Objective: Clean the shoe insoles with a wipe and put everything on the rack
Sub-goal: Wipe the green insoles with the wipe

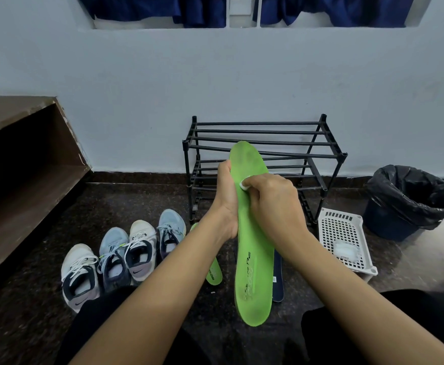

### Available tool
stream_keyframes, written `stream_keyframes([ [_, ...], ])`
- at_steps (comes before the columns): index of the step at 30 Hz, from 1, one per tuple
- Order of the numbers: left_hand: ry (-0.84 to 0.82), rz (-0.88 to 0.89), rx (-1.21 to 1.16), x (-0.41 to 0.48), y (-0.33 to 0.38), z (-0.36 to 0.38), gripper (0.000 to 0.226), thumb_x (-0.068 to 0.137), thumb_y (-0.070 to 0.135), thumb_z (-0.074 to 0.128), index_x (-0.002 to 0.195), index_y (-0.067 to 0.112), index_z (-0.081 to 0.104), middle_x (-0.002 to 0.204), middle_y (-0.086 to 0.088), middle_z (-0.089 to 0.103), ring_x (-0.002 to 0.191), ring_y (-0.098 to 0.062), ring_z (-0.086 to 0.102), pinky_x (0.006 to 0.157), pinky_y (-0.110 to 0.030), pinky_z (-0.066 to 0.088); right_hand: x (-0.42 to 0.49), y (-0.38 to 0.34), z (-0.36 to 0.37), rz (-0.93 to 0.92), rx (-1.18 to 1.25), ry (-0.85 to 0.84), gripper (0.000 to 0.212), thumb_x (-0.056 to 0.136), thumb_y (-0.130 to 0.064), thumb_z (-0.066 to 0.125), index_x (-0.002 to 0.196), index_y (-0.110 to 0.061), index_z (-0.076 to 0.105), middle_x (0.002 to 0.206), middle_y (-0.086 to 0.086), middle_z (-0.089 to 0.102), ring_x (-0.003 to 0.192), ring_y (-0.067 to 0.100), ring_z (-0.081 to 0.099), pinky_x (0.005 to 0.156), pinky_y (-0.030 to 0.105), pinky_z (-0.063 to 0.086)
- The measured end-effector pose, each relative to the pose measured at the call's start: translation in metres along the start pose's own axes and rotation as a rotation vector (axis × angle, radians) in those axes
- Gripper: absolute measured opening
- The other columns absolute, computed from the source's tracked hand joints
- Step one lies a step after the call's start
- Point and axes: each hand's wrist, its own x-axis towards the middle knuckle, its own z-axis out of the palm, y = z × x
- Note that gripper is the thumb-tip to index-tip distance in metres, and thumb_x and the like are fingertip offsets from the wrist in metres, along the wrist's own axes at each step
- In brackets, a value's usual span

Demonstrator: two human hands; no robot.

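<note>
— Both hands are busy above the floor. Our left hand [226, 198] is curled round the left edge of the green insole [255, 262], holding it lengthwise with the toe end raised toward the rack [281, 123].

— And the right?

— Our right hand [270, 204] has its fingers bunched on a small white wipe [244, 186], pressing it to the insole's upper face in the forward half.

— Why hold it that way?

— We judge the left hand serves as a brace. The insole looks thin and bendy, and a grip right beside the wipe should keep it from folding under pressure. Lifting it off the floor gives us the whole face to work along.

— Where does the rest lie?

— A second green insole [213, 272] lies on the floor, partly hidden behind our left forearm. A dark insole [278, 275] lies beside the held one, mostly covered by it. Four trainers [140, 248] sit in a row to the left, toes toward the wall. A white basket [328, 227] right of the rack holds what looks like a pack [345, 250] of wipes, and a lined bin [384, 219] stands further right, handy, we think, for the used wipe.

— How far along are we?

— We are mid-clean, by our reading, and none of these things is on the rack yet.
</note>
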Motion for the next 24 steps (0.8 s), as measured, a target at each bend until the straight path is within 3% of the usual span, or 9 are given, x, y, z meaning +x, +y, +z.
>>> stream_keyframes([
  [4,0.024,-0.037,0.017,0.000,0.003,-0.003,0.069,0.092,0.067,0.025,0.076,0.014,0.065,0.071,-0.007,0.063,0.064,-0.022,0.060,0.061,-0.028,0.046,-0.005,-0.003,0.003,0.008,0.002,-0.021,0.029,0.080,0.005,0.055,0.099,-0.008,0.072,0.093,0.013,0.070,0.091,0.035,0.060,0.078,0.041,0.049],
  [10,0.081,0.005,-0.048,0.004,0.006,-0.008,0.066,0.091,0.065,0.031,0.089,0.009,0.066,0.093,-0.016,0.064,0.091,-0.032,0.060,0.074,-0.036,0.048,-0.017,-0.010,0.009,-0.004,0.023,-0.082,0.033,0.080,0.006,0.054,0.101,-0.012,0.072,0.096,0.010,0.070,0.090,0.033,0.063,0.083,0.041,0.049],
  [15,0.057,0.000,-0.012,0.004,0.001,-0.005,0.066,0.092,0.066,0.029,0.075,0.013,0.065,0.068,-0.006,0.064,0.063,-0.022,0.060,0.061,-0.028,0.046,-0.007,-0.004,0.005,0.005,-0.011,-0.038,0.030,0.081,0.005,0.054,0.102,-0.009,0.072,0.096,0.012,0.070,0.094,0.033,0.059,0.079,0.037,0.046],
  [24,0.055,-0.029,0.047,0.003,0.002,-0.003,0.063,0.092,0.063,0.029,0.072,0.014,0.063,0.067,-0.005,0.061,0.061,-0.021,0.057,0.060,-0.028,0.044,-0.002,0.000,0.008,0.026,0.036,0.031,0.029,0.080,0.006,0.055,0.096,-0.009,0.073,0.092,0.011,0.071,0.088,0.033,0.063,0.078,0.038,0.050],
])
